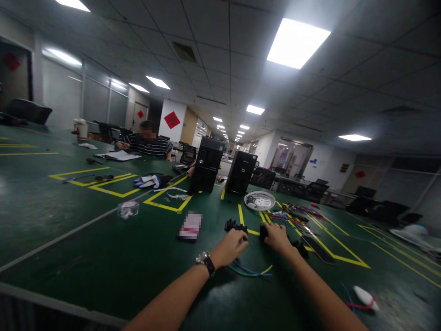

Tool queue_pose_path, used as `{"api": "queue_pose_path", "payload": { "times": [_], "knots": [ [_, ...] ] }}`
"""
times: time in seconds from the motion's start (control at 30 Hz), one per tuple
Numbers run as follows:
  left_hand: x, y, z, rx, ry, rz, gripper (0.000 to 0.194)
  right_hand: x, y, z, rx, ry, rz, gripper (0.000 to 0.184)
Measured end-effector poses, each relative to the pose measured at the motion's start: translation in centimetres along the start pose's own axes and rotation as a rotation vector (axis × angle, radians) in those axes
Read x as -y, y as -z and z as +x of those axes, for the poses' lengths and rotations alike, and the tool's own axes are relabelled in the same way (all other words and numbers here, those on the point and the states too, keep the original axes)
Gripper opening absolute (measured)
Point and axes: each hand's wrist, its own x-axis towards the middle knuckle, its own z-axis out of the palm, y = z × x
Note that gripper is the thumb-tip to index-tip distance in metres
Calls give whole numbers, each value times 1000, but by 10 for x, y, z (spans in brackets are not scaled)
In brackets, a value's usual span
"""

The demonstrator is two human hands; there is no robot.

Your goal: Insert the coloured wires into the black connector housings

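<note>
My left hand (230,247) is low over the green table, its fingers curled and close together. Just past its fingertips lies a black toothed plastic part (234,225); whether the fingers touch it, or what they hold, I cannot tell. Blue and green-yellow wires (253,274) curve out across the table beneath this hand. Closed over a small black part (263,231) is my right hand (278,237), which hides most of it. More black pieces (300,248) sit beside the right wrist.
Two black computer towers (207,165) stand ahead. A white round basket (259,201) and bundled coloured wires (303,214) are to the right. Leftward lie a phone-like object (190,226), a clear box (128,210) and gloves (148,181). Another person (146,145) sits across the table.
</note>
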Motion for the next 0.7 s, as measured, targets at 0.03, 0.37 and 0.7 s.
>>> {"api": "queue_pose_path", "payload": {
  "times": [0.03, 0.37, 0.7],
  "knots": [
    [2, 2, 3, -81, 89, -123, 32, 11, 8, -5, -73, 44, 70, 64],
    [-7, 0, 2, -101, 608, -1357, 47, 101, 63, -66, -258, 590, 512, 71],
    [2, 4, 9, -266, 588, -1291, 48, -55, 8, -132, -17, -192, 134, 25]
  ]
}}
